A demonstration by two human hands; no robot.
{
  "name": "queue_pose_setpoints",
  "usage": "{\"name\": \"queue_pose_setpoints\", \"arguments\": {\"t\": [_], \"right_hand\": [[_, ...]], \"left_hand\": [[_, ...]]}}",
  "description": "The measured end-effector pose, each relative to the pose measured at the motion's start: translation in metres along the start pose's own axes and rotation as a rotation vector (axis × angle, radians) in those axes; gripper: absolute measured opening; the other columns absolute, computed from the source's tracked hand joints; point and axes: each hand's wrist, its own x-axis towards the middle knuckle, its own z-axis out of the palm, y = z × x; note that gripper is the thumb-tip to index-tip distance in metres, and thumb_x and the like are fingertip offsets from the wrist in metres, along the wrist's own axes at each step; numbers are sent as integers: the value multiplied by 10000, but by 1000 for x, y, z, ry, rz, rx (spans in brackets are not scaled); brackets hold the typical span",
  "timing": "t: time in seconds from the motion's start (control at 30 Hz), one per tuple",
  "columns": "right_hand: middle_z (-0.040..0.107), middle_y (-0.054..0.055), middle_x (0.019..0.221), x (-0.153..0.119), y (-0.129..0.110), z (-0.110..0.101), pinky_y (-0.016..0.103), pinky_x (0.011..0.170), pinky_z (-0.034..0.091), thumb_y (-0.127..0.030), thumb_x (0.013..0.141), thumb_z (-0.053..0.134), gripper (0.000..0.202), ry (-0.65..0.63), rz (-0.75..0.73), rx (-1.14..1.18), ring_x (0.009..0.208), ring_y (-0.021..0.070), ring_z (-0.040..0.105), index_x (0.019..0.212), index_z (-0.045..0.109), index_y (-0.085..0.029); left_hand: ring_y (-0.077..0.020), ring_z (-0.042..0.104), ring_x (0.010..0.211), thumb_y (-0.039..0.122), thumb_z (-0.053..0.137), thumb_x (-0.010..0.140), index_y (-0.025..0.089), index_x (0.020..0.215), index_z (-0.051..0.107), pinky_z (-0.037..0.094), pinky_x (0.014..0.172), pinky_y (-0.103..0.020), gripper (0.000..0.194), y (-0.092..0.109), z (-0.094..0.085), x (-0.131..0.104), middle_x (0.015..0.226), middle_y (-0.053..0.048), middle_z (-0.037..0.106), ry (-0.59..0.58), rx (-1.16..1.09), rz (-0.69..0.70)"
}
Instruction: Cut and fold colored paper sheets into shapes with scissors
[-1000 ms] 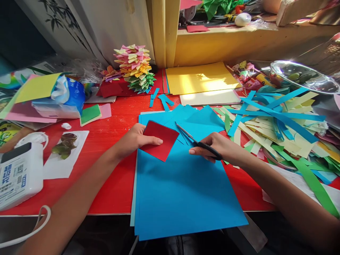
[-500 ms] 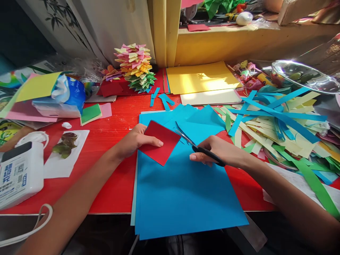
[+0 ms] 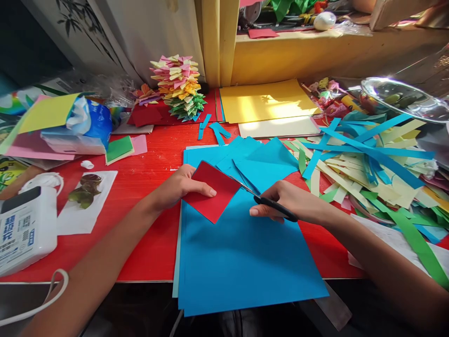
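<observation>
The left grip [image 3: 180, 186] pinched the red paper [image 3: 217, 196] by its left side, the thumb flat on top and the other fingers hidden beneath it. The red paper stuck out to the right of that grip, one corner pointing towards the person, and lay to the left of the right grip [image 3: 289, 201]. The right grip was curled around the black handles of the scissors [image 3: 261, 201], and the blades pointed away to its upper left, close together and meeting the right corner of the red paper. How deep they reached could not be made out.

Under and between both grips lay large blue sheets [image 3: 250, 267], overhanging the near edge of the red worktop [image 3: 150, 252]. Just beyond the grips, smaller blue pieces [image 3: 271, 159] overlapped on top of them. To the right of the right grip spread a heap of paper strips [image 3: 384, 159], in blue, green and pale yellow, with a shiny bowl [image 3: 403, 108] behind it. Well beyond the left grip stood a folded-paper tower [image 3: 178, 89], with yellow sheets [image 3: 259, 100] to its right. Left of the left grip lay a white box [image 3: 26, 238] with a printed label
</observation>
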Motion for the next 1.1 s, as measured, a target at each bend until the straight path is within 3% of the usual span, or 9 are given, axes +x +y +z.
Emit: {"name": "queue_pose_setpoints", "arguments": {"t": [0.37,0.57,0.7,0.8,0.9,0.97,1.03,1.1], "right_hand": [[478,2,433,3,-2,0,249,447,241,-584,675,640,500,57,-29,99,433,86,383,454,484,-163],[512,9,532,2,-3,0,238,454,257,-614,674,623,485,90,5,57,496,105,439,553,526,-154],[505,2,631,6,8,-9,236,461,262,-622,683,615,459,370,-39,-88,537,112,428,686,531,-170],[589,66,862,13,25,-24,258,521,364,-574,657,668,512,685,-50,-222,677,175,522,955,562,-172],[576,137,1093,18,42,-37,321,601,437,-488,702,665,623,875,-33,-342,829,251,575,1196,476,-158],[519,172,1210,19,45,-39,374,648,460,-442,736,647,589,950,-11,-468,885,289,586,1223,482,-156],[494,177,1248,19,41,-34,399,685,471,-421,772,618,504,989,-84,-513,883,284,599,1192,524,-159],[559,145,1164,18,32,-23,365,668,490,-430,815,572,416,870,-247,-361,825,236,618,1141,555,-171]], "left_hand": [[-138,574,542,241,757,561,148,625,632,428,490,-230,169,-1,-1,1,627,-6,635,-9,-14,-17],[-115,568,522,215,763,560,135,618,614,422,467,-202,179,2,-1,1,606,13,625,-17,-24,-20],[-124,597,565,221,765,571,136,632,631,458,499,-203,170,1,2,1,645,6,652,27,-55,69],[-132,604,567,238,767,579,142,631,641,473,501,-216,167,-2,3,3,649,3,655,116,-79,122],[-140,594,548,271,766,591,146,610,629,468,477,-233,187,-7,4,7,617,0,636,200,-74,127],[-135,576,527,303,759,605,143,579,609,447,452,-231,221,-9,6,10,594,-4,622,260,-27,146],[-133,572,530,339,742,628,139,584,610,442,454,-232,244,-11,10,10,605,-11,627,310,48,178],[-140,591,574,375,722,653,137,654,644,463,494,-238,250,-11,17,9,650,-19,648,319,119,200]]}}
